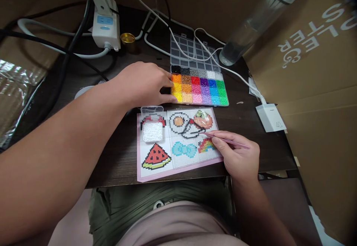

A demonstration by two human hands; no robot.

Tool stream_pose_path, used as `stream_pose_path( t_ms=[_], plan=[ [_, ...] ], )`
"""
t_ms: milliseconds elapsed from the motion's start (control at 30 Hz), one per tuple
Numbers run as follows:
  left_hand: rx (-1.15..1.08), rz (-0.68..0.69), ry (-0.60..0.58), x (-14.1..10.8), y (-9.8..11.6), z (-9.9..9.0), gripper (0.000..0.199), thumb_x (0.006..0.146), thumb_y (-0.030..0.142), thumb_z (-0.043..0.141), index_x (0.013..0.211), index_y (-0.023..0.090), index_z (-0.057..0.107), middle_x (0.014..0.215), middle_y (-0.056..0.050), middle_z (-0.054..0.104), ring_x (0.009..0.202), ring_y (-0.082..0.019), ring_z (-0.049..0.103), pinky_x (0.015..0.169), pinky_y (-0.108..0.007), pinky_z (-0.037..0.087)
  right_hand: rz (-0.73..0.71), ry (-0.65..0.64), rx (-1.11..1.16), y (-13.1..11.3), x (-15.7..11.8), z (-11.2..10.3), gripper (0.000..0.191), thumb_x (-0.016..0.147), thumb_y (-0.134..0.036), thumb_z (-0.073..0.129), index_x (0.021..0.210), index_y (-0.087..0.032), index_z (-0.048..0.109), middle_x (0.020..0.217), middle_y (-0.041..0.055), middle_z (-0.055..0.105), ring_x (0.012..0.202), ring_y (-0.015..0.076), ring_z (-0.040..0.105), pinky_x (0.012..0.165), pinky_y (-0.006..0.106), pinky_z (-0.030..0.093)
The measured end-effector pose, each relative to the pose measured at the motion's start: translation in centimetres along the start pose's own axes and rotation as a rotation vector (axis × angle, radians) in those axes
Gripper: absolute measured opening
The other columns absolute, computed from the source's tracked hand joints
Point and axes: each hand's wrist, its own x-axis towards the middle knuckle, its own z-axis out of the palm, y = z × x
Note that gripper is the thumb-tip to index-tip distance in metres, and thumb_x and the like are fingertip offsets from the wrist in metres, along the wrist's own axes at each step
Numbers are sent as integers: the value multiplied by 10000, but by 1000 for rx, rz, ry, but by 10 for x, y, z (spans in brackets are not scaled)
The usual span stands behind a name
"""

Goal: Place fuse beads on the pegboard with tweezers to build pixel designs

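Pink tweezers (234, 142) point left, long axis sloping gently down rightward.

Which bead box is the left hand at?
The large, many-coloured divided case; the small box on the pattern sheet holds only white beads.

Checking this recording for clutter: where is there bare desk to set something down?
Bare desk shows between the left forearm and the sheet, and right of the right hand, short of the cardboard. Between bead box and charger it's bare but for a scrap. The back is crowded: cables, bottle, cup, power strip.
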Motion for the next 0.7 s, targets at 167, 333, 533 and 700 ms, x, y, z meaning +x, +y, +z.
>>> stream_pose_path(
  t_ms=[167,333,533,700],
  plan=[
    [13,-13,-18,0,2,-1,633,1110,750,579,1434,360,957,1747,-16,824,1547,-374,815,1299,-516,634,-4,-20,-16,0,0,-1,135,914,-177,996,936,-305,1032,928,46,984,830,287,995,781,335,851],
    [63,3,-20,0,5,-5,590,1119,726,602,1426,362,949,1728,-15,840,1524,-356,834,1208,-470,671,-15,-28,-25,3,-1,-2,73,947,-225,1013,952,-296,1029,944,55,989,848,293,997,793,355,859],
    [38,13,13,0,1,-2,555,1120,732,622,1406,394,956,1668,14,872,1497,-316,842,1227,-434,661,-4,-24,-47,7,-3,-5,25,974,-290,1025,954,-276,1020,962,79,991,877,313,996,808,398,864],
    [52,-2,-14,0,5,-4,573,1115,721,623,1417,364,953,1709,-11,850,1503,-359,840,1199,-465,673,-29,-43,4,5,-2,-11,78,942,-217,1007,928,-294,1017,927,62,985,853,302,990,780,366,838]
  ],
)
